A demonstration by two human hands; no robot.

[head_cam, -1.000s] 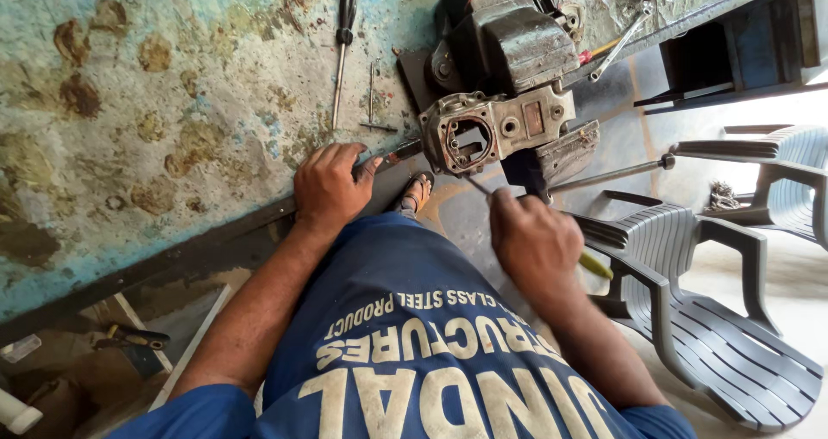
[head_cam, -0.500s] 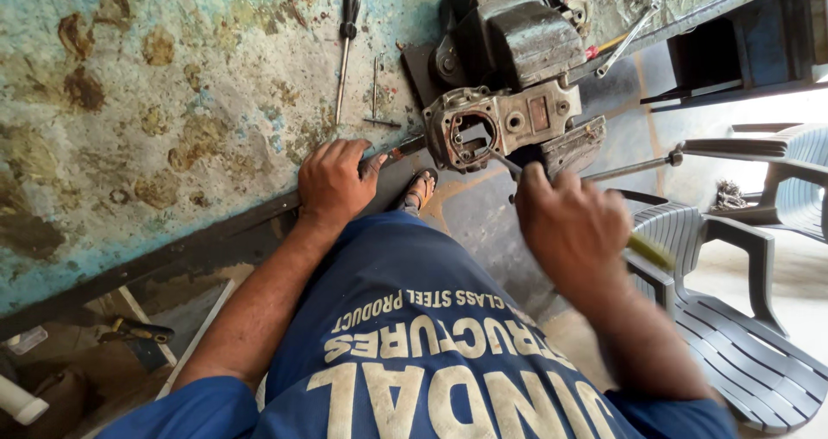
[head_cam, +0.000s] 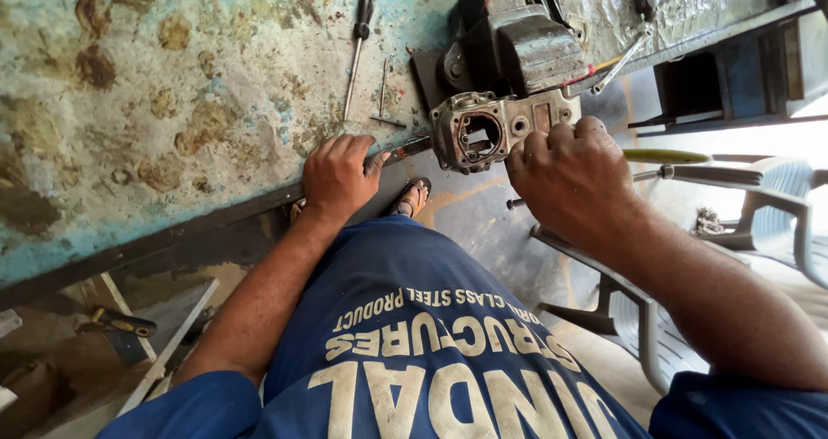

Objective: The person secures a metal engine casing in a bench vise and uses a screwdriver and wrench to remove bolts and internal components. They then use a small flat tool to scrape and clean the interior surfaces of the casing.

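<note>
Cast-metal and probably heavy, the grey housing (head_cam: pixel 500 128) sits clamped in the bench vise (head_cam: pixel 517 47) as your right hand (head_cam: pixel 573 180) curls against its stiff lower edge and your left hand (head_cam: pixel 336 176), fingers bent, presses the worktop edge (head_cam: pixel 216 219).

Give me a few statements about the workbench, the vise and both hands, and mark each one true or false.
1. The left hand rests on the edge of the workbench. True.
2. The metal housing lies loose on the floor. False: it sits clamped in the bench vise.
3. The right hand is up against the housing. True.
4. A long screwdriver lies on the workbench. True.
5. The left hand is lifting a hammer. False: it lies flat on the bench edge beside a small tool.
6. A sandalled foot shows below the bench. True.
</note>
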